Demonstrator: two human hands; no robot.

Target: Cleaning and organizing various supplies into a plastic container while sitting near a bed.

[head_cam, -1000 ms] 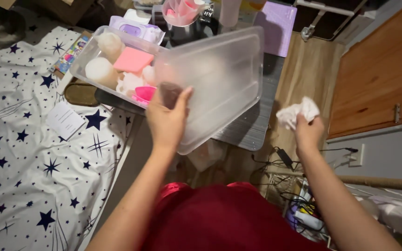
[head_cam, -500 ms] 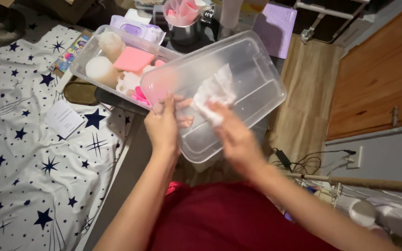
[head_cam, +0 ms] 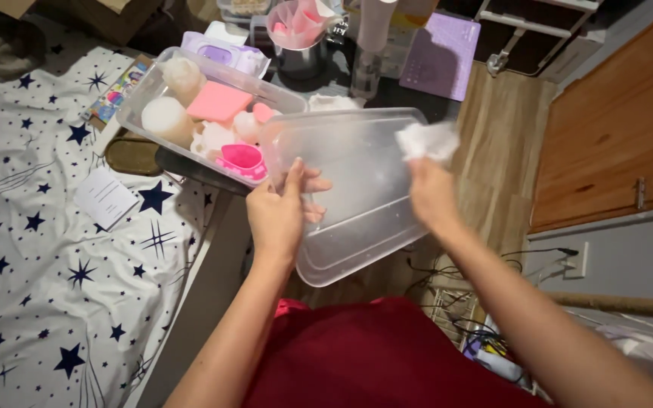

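Your left hand (head_cam: pixel 277 211) grips the near edge of the empty clear tub (head_cam: pixel 357 189), tilted up over the table beside the filled bin (head_cam: pixel 205 113). Your right hand (head_cam: pixel 431 193) clutches a crumpled white tissue (head_cam: pixel 428 140) at its far rim.

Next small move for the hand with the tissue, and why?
Probably sweep the right hand and its crumpled white tissue down along the clear plastic bin. The left hand holds the bin tilted by its near rim, and the tissue sits only at the far top edge.
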